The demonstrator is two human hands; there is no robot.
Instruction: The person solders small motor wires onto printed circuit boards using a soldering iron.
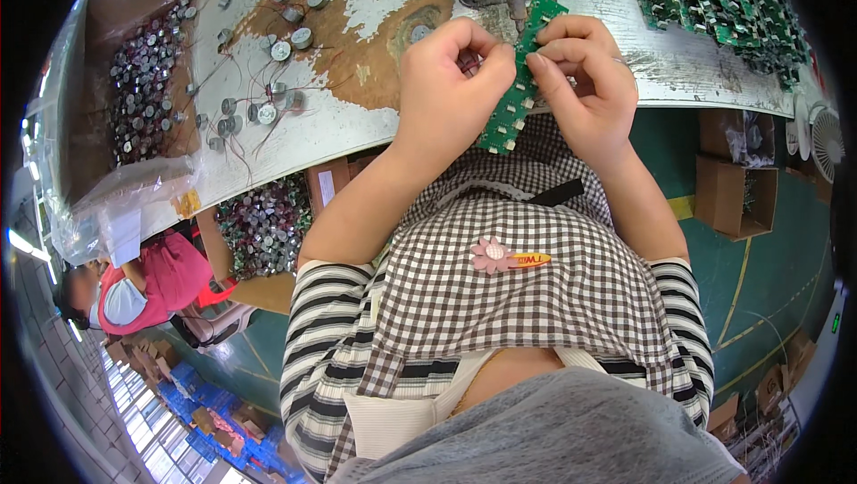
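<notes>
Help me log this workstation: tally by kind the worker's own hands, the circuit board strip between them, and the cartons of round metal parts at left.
Hands: 2 (left hand, right hand)
Green circuit board strip: 1
Cartons of round metal parts: 2 (upper carton, lower carton)
Total: 5

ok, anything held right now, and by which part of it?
Green circuit board, by its right edge, upper half, in the right hand. The left hand is at the board's left edge; can't tell if its grip holds it.
</notes>
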